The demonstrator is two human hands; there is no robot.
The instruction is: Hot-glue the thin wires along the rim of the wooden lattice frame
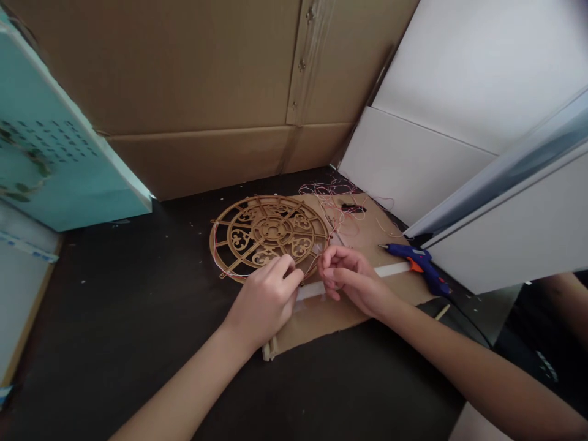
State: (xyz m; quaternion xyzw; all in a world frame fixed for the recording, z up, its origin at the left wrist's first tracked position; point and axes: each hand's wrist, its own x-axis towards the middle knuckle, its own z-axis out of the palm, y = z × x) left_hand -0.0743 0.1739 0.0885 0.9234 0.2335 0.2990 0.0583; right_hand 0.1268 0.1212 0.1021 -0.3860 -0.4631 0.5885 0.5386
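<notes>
A round brown openwork disc (273, 231), cut with rings, spokes and scrolls, lies partly on a cardboard sheet (331, 315). Thin red and white wire (215, 257) follows its rim and reaches both hands. My left hand (271, 294) is closed in a pinch at the near rim; its fingertips hide whatever is between them. Just to its right, my right hand (349, 278) has curled fingers, thumb against the fingertips, at the wire by the disc's right edge. Beneath the hands runs a white strip (390, 269) across the cardboard.
A blue glue gun (420, 260) with an orange trigger rests at the right, its cord trailing. Tangled wire (331, 193) and a small black object (353, 208) lie behind. Cardboard (197, 67), a turquoise panel (68, 141) and white panels (413, 135) surround the dark table (138, 318).
</notes>
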